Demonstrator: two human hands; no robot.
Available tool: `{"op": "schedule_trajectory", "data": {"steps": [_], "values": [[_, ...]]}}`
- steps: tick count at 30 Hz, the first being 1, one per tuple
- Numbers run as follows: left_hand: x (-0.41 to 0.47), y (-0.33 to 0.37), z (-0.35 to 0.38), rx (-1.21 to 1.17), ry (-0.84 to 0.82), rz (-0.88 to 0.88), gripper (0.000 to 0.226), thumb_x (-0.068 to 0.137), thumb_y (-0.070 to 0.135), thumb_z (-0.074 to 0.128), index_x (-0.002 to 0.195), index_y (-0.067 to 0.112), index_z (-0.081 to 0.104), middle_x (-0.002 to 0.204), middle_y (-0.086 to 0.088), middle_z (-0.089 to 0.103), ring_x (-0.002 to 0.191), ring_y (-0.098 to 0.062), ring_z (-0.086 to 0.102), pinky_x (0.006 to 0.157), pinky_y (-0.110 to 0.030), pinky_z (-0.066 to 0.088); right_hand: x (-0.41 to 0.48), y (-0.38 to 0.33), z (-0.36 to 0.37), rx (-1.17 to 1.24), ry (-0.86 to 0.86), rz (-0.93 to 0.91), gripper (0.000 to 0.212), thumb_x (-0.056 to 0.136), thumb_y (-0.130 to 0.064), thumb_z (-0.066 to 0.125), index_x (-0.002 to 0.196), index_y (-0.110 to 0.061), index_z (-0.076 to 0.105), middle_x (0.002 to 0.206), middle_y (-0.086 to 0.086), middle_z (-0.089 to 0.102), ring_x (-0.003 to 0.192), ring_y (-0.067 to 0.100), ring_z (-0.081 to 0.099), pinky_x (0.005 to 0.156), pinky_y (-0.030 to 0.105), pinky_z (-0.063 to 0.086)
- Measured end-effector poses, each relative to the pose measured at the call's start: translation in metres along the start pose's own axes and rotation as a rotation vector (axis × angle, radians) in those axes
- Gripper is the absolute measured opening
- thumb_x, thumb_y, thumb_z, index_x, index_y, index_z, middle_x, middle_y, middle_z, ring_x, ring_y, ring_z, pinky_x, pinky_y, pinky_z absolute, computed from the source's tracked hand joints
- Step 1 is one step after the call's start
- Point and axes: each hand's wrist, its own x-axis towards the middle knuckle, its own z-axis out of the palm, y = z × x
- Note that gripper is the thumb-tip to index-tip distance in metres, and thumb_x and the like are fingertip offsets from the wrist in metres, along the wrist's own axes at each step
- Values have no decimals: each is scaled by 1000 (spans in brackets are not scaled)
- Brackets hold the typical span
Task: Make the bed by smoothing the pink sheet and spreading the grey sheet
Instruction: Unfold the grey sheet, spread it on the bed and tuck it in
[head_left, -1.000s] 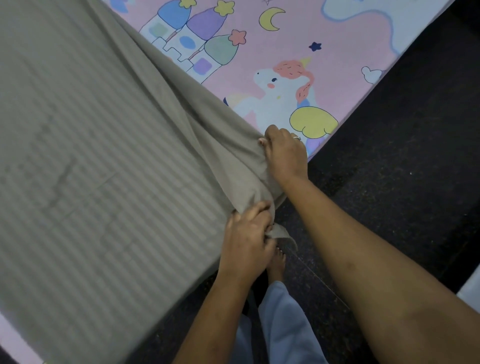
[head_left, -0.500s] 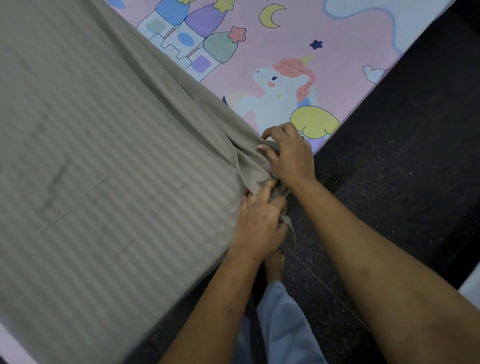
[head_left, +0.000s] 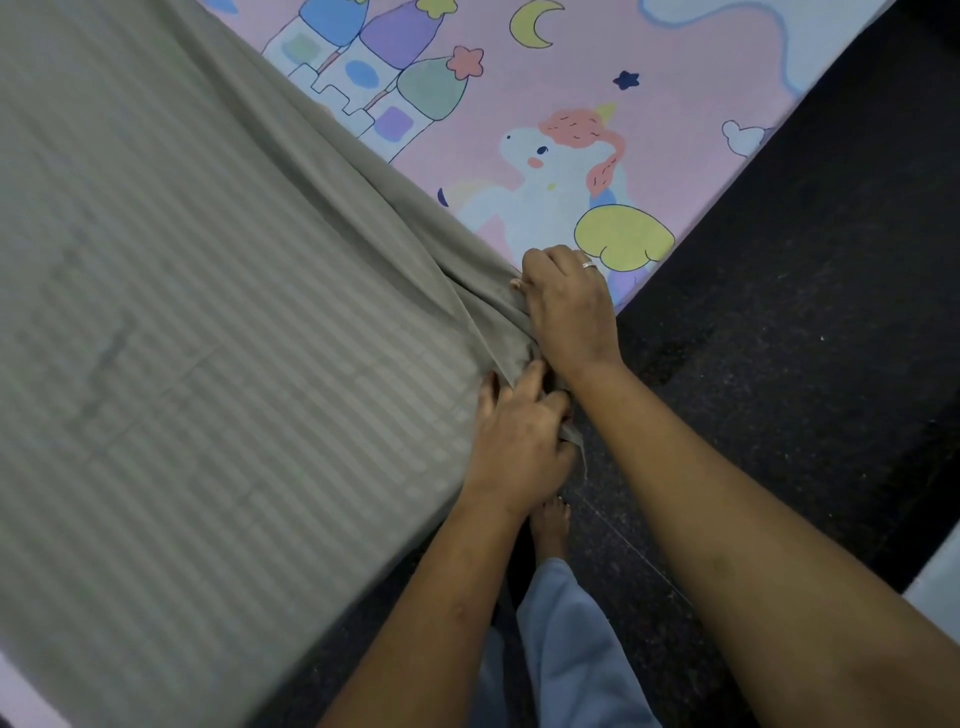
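Where the grey sheet (head_left: 208, 338) gathers into folds at the edge of the bed beside the dark floor (head_left: 805, 364), both hands meet on it. This striped sheet covers the left part of the bed from the top of the view to the bottom, and its free border runs slantwise down to the hands. Beyond that border the pink sheet (head_left: 649, 67) lies bare and flat, printed with a castle, a moon and a unicorn, out to the far corner of the bed.

At the bed's edge the right hand (head_left: 566, 306) sits knuckles up, where the grey border meets the pink sheet. Its fingers are curled down over the bunched grey folds and clamp them, a ring (head_left: 588, 265) showing on one finger. Just below it along the same edge, and touching its wrist, the left hand (head_left: 519, 431) grasps the grey cloth too. Its fingers are bent round a pleat, and a small tail of fabric sticks out beneath the palm over the floor. From both grips creases fan back across the grey sheet toward the far side.

Under the hands a bare foot (head_left: 553, 525) and a light blue trouser leg (head_left: 571, 649) stand on the floor close to the bed.
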Motion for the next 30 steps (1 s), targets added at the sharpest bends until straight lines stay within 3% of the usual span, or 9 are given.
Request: {"op": "schedule_trajectory", "data": {"steps": [4,8,12,14,18,20,24,27,30], "values": [[0,1,-1,-32,-1,12,23,78,20,59,100,13,64,147,-6,35,118,-28,48,114,-52,12,5,4,-3,24,-56,135,12,85,-3,57,75,-5,51,68,13,53,57,29,46,53,28,24],[1,1,-1,-55,12,51,16,78,19,58,92,14,62,150,-1,32,130,-24,41,113,-51,15,17,27,-9,139,-309,321,14,91,-15,57,84,-5,52,81,14,59,75,32,52,63,42,41],[6,5,-3,-81,3,63,13,76,18,58,88,14,59,149,-6,32,125,-26,44,104,-49,32,20,26,-21,440,-480,410,29,81,-26,74,105,-13,63,83,0,62,77,13,55,71,24,45],[8,8,-4,-120,-6,63,10,76,14,58,86,13,57,146,-9,35,117,-29,47,94,-44,40,15,28,-21,375,-596,399,38,80,-30,74,114,-20,61,80,-5,57,81,13,53,69,25,41],[16,11,-10,-316,-5,19,12,74,1,53,77,13,52,128,-11,47,107,-30,50,87,-39,44,18,31,-25,290,-721,423,18,79,-31,73,88,-21,60,66,-8,48,63,9,45,64,26,34],[20,10,-15,-356,55,2,11,73,-2,52,74,9,53,113,-11,55,104,-28,52,86,-39,43,21,35,-31,303,-778,418,22,79,-30,73,74,-19,55,61,-7,43,57,7,39,58,27,31],[22,8,-22,-297,56,-33,11,80,4,51,86,5,60,131,-7,49,114,-24,48,94,-36,42,13,52,-37,329,-653,468,31,82,-38,71,64,-21,51,57,-6,44,55,10,41,58,29,36],[21,8,-22,-216,-32,-58,15,82,9,49,94,10,59,146,-1,35,124,-25,41,95,-36,41,-4,47,-36,201,-514,423,18,89,-37,62,81,-22,55,59,-7,46,62,17,46,57,29,34],[19,11,-21,-188,-48,-97,21,85,11,48,102,11,60,144,0,35,124,-25,38,94,-36,43,-25,35,-37,110,-264,394,16,91,-25,60,103,-15,56,85,-2,52,78,24,51,61,33,39]]}}
